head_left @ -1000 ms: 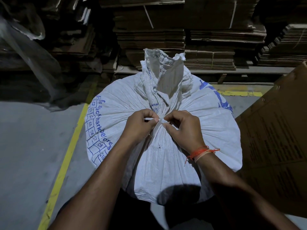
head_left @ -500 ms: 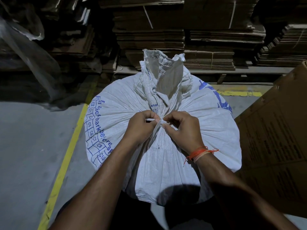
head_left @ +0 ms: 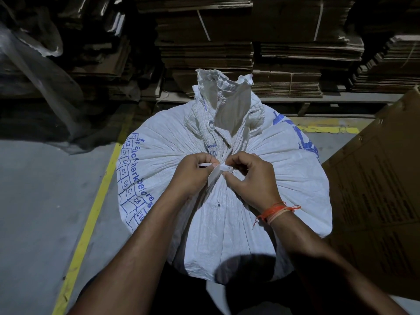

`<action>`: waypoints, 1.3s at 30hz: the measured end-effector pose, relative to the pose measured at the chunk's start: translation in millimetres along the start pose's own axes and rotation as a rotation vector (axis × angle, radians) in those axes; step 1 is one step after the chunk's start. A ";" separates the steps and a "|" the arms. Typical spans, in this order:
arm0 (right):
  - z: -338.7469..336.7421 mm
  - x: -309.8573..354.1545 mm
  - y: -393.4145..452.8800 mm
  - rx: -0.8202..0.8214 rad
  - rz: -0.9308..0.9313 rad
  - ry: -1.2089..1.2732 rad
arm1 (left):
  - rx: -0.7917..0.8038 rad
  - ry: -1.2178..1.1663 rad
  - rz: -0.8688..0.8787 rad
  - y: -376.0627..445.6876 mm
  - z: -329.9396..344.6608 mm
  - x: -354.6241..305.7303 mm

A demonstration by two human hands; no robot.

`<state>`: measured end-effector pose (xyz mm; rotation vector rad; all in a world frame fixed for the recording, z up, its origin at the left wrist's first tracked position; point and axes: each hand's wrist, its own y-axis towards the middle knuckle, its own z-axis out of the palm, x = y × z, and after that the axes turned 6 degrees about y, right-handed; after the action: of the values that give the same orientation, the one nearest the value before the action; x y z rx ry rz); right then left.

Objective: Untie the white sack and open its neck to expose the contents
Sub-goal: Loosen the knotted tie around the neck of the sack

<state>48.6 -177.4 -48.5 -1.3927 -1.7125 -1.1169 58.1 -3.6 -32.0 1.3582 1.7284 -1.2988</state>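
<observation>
A full white woven sack (head_left: 227, 214) with blue print stands on the floor in front of me. Its neck (head_left: 223, 110) is gathered and sticks up beyond my hands. A flat white tie strip (head_left: 216, 173) binds the neck at its base. My left hand (head_left: 193, 176) pinches one end of the strip between thumb and fingers. My right hand (head_left: 252, 180), with an orange thread on the wrist, pinches the other end right beside it. The knot itself is partly hidden by my fingers.
A large brown cardboard sheet (head_left: 377, 201) leans close on the right of the sack. Stacks of flattened cardboard (head_left: 261, 53) fill the back. Clear plastic film (head_left: 41, 83) hangs at the left. A yellow floor line (head_left: 91, 214) runs along the sack's left side on the grey concrete.
Both hands stay at the tie. The fingers have shifted slightly, and a loose flat end of the strip now hangs down between them.
</observation>
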 end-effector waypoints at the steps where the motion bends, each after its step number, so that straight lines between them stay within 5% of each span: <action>1: 0.6 -0.2 -0.1 -0.004 0.000 0.000 | -0.001 0.001 0.000 -0.2 0.3 -0.2; 39: -0.8 -0.1 -0.7 -0.022 0.013 0.012 | -0.038 -0.001 0.032 6.9 2.7 10.9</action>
<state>47.9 -178.2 -48.3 -1.4059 -1.6854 -1.1377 60.9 -1.9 -44.8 1.3581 1.7159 -1.2430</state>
